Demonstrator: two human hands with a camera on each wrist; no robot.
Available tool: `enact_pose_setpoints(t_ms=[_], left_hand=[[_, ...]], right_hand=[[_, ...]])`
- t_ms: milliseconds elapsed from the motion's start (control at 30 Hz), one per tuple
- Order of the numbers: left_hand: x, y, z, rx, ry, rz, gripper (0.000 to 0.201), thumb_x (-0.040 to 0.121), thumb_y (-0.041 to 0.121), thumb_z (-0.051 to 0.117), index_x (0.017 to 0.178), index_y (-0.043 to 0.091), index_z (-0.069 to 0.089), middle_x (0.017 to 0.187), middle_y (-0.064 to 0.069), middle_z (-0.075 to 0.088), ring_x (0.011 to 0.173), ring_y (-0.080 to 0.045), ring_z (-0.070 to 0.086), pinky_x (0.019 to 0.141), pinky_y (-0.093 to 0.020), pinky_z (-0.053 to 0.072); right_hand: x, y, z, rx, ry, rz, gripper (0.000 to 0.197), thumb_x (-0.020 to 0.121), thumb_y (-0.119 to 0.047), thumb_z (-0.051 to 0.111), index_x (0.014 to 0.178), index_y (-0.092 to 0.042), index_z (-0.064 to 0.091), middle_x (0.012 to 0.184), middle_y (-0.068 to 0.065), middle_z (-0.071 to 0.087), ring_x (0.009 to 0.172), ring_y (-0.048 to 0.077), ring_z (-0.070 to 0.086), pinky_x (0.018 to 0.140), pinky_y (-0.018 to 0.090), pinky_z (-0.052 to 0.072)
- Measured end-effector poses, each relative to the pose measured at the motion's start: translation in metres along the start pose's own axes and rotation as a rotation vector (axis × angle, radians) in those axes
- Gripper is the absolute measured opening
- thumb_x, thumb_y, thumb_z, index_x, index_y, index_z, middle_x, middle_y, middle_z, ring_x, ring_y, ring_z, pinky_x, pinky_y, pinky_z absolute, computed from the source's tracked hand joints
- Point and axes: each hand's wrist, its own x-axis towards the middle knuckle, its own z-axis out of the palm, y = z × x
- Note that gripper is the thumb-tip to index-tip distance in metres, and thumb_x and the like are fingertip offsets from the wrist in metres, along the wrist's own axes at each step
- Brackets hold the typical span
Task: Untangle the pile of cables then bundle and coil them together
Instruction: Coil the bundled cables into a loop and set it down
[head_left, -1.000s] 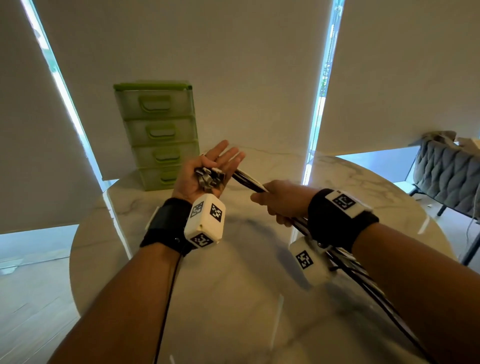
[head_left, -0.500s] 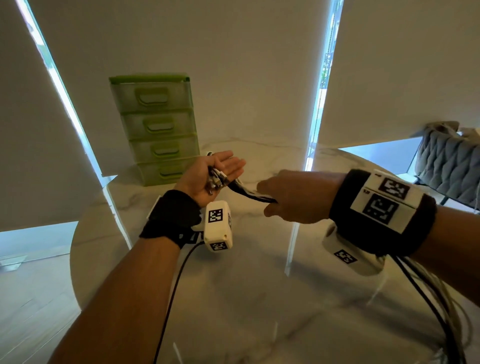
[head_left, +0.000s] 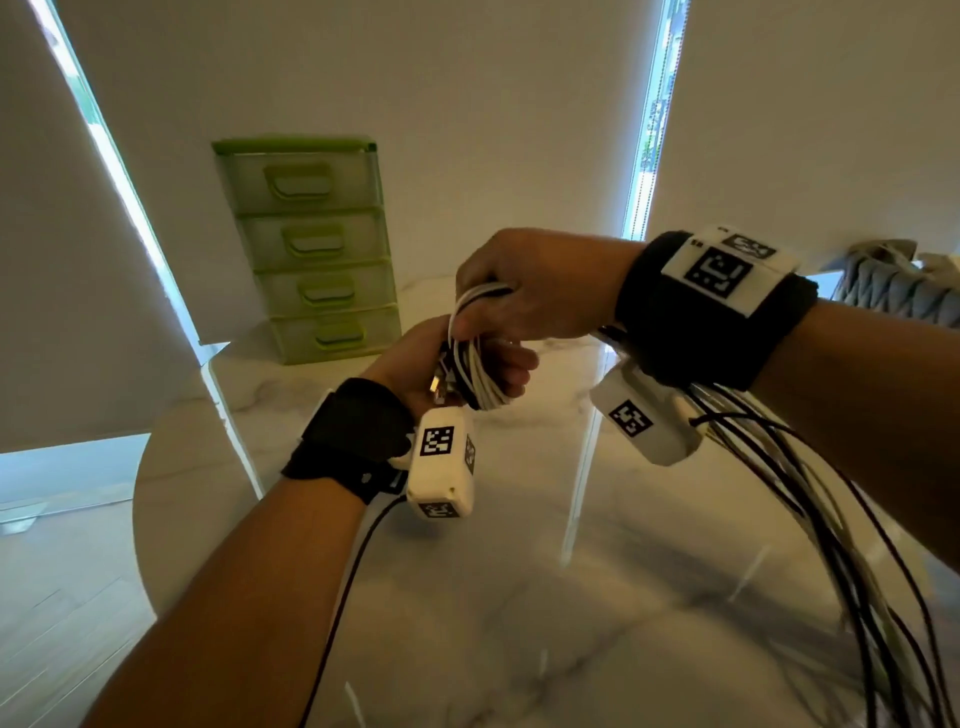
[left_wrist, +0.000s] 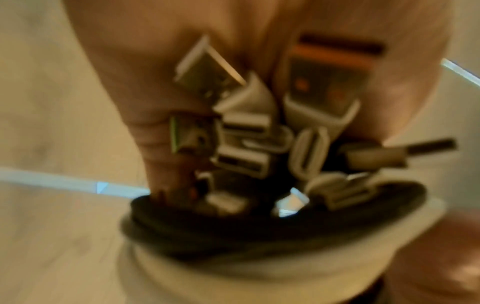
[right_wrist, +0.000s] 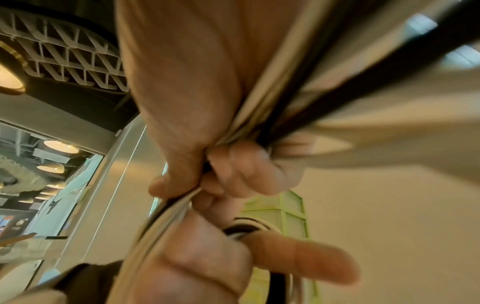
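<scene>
A bundle of black and white cables (head_left: 475, 364) is wrapped round my left hand (head_left: 467, 364), which curls its fingers over the turns above the marble table (head_left: 519, 597). Several USB plugs (left_wrist: 254, 131) stick out of the left palm, blurred in the left wrist view. My right hand (head_left: 524, 291) sits just above the left and grips the same cables (right_wrist: 259, 127) in a fist. The long free run of cables (head_left: 831, 519) hangs from under the right wrist down to the lower right.
A green plastic drawer unit (head_left: 306, 249) stands at the back left of the round table. A grey tufted chair (head_left: 904, 291) is at the far right. White blinds hang behind the table.
My left hand, palm open before, has curled round the cables. My right hand rose and crossed over it, laying a turn of the bundle round the left hand.
</scene>
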Motion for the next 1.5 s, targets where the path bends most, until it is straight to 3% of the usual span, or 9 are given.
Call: enact_pose_setpoints(t_ms=[233,333,467,733,933,1067,1133,1233,1500], left_hand=[[0.002,-0.002,0.002,-0.152,-0.189,0.063,0.088,0.094,0.065,0.001,0.064,0.025,0.074,0.049,0.001,0.060,0.044,-0.010,0.057,0.065,-0.029,0.056],[0.002,-0.001,-0.002,-0.140,-0.272,0.086,0.085,0.079,0.081,0.017,0.073,0.019,0.075,0.052,0.000,0.063,0.047,-0.011,0.061,0.068,-0.029,0.056],[-0.001,-0.004,-0.008,-0.170,-0.408,0.116,0.045,0.077,0.047,0.073,0.083,0.003,0.068,0.056,-0.001,0.063,0.055,-0.015,0.063,0.074,-0.031,0.056],[-0.007,-0.001,-0.012,-0.213,-0.358,0.123,0.014,0.073,0.012,0.073,0.082,0.005,0.066,0.052,0.001,0.060,0.055,-0.013,0.062,0.077,-0.030,0.056],[-0.006,0.002,-0.007,-0.022,-0.057,0.032,0.007,0.072,0.002,0.063,0.068,0.003,0.069,0.048,-0.002,0.057,0.053,-0.015,0.065,0.075,-0.030,0.058],[-0.005,0.003,-0.001,-0.015,-0.007,0.030,0.023,0.082,0.023,0.059,0.070,0.003,0.060,0.045,-0.003,0.054,0.048,-0.016,0.062,0.068,-0.028,0.056],[-0.004,0.001,-0.002,-0.067,-0.036,0.053,0.026,0.082,0.027,0.059,0.069,0.005,0.062,0.043,-0.001,0.051,0.047,-0.016,0.060,0.065,-0.027,0.056],[-0.002,-0.001,-0.005,-0.202,-0.177,0.091,0.017,0.076,0.021,0.071,0.075,0.004,0.068,0.044,0.002,0.052,0.049,-0.015,0.060,0.070,-0.028,0.055],[-0.001,-0.010,0.000,-0.487,-0.223,0.202,0.019,0.068,0.006,0.073,0.086,0.001,0.073,0.065,-0.005,0.071,0.056,-0.016,0.067,0.074,-0.029,0.057]], right_hand=[[0.005,0.015,0.003,0.140,0.129,0.075,0.025,0.091,-0.044,0.059,0.098,-0.025,0.045,0.079,-0.006,0.059,0.072,0.013,0.056,0.065,0.027,0.046],[0.005,0.020,0.004,0.031,0.062,0.098,0.034,0.093,-0.051,0.051,0.113,-0.023,0.049,0.079,-0.007,0.060,0.078,0.014,0.058,0.076,0.032,0.049],[0.007,0.025,0.009,0.154,0.027,0.094,0.036,0.095,-0.048,0.049,0.102,-0.017,0.065,0.090,-0.004,0.068,0.087,0.013,0.061,0.082,0.030,0.049],[0.010,0.019,0.019,0.456,0.116,0.178,0.053,0.096,-0.059,0.031,0.074,-0.022,0.061,0.054,-0.005,0.050,0.045,0.009,0.043,0.047,0.025,0.039],[0.016,0.023,0.031,0.268,0.271,0.221,0.045,0.102,-0.045,0.035,0.058,-0.035,0.042,0.058,-0.005,0.050,0.051,0.009,0.046,0.068,0.032,0.045],[0.021,0.027,0.035,0.333,0.258,0.290,0.042,0.101,-0.039,0.036,0.083,-0.017,0.067,0.085,0.014,0.069,0.069,0.026,0.060,0.082,0.039,0.050],[0.022,0.026,0.035,0.431,0.215,0.309,0.042,0.103,-0.035,0.032,0.094,-0.015,0.068,0.072,0.012,0.066,0.065,0.020,0.057,0.081,0.037,0.046],[0.022,0.022,0.032,0.498,0.276,0.287,0.055,0.103,-0.045,0.028,0.058,-0.025,0.053,0.044,-0.004,0.049,0.041,0.003,0.045,0.065,0.025,0.039],[0.026,0.016,0.027,0.523,0.329,0.308,0.067,0.097,-0.060,0.027,0.060,-0.011,0.053,0.083,0.018,0.068,0.068,0.029,0.058,0.078,0.038,0.050]])
